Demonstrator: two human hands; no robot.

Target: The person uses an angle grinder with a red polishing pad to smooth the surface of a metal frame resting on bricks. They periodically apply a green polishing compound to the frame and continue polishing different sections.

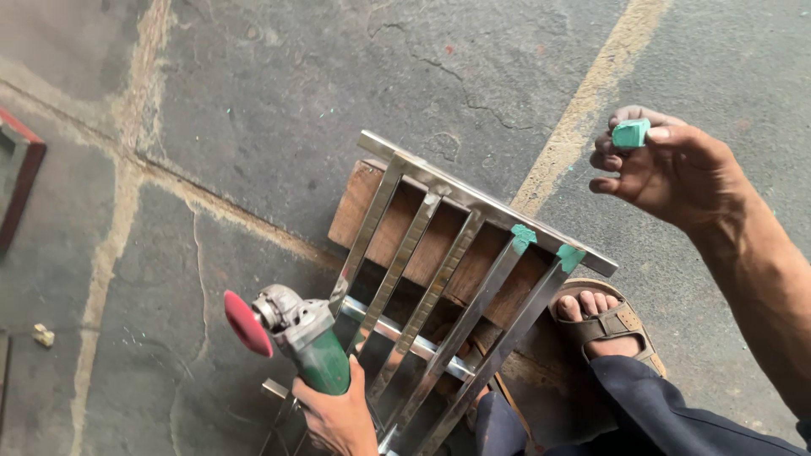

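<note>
Head view looks down on a cracked grey concrete floor crossed by a faded yellow painted line. At centre, a polished steel grille of flat bars lies tilted on a block of brown wood, with dabs of green compound smeared near the far ends of two bars. The person's left hand, low in the picture, is wrapped firmly around the green body of an angle grinder; the tool's red disc faces left and stands clear of the grille, off its left edge. The right hand is raised at upper right, well apart from the grille, pinching a small green compound block between thumb and fingertips, the other fingers curled. A foot in a brown sandal rests on the floor just beside the grille's right corner, a dark trouser leg above it. A red-edged frame shows at the left border.
</note>
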